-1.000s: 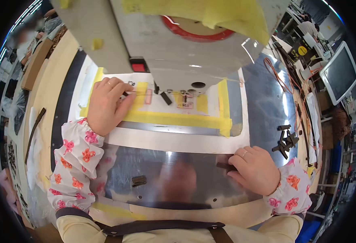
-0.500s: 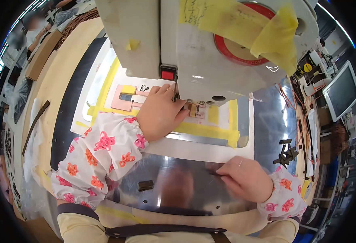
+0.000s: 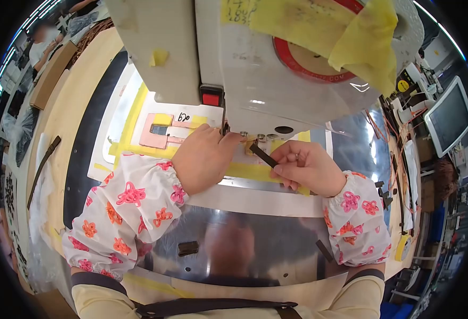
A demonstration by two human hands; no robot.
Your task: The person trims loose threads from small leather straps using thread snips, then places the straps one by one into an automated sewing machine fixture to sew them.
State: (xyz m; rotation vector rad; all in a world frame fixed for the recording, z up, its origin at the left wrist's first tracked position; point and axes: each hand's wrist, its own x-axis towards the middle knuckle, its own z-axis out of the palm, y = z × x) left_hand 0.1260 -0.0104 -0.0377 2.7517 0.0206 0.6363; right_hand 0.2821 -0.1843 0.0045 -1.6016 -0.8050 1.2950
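My right hand (image 3: pixel 309 169) pinches a short dark strip (image 3: pixel 264 156) between thumb and fingers. The strip slants up and left, its far end at the small tan piece (image 3: pixel 251 147) below the sewing machine head (image 3: pixel 266 101). My left hand (image 3: pixel 204 160) rests on the white template (image 3: pixel 276 204), fingers bent and drawn together beside the needle area. Its fingertips are partly hidden, so what they hold cannot be made out. Left of that hand, a pink U-shaped piece (image 3: pixel 151 139) lies on the template among yellow tape.
On the shiny metal plate (image 3: pixel 234 218) lie a dark folded piece (image 3: pixel 188 248) and a loose dark strip (image 3: pixel 324 250). Several dark strips (image 3: pixel 385 195) are heaped by my right sleeve. A screen (image 3: pixel 449 117) stands at right; another person (image 3: pixel 43 48) is at far left.
My right hand has moved up and left from the metal plate to the needle area, with a dark strip in it. The left hand stays on the template, its fingers more bent.
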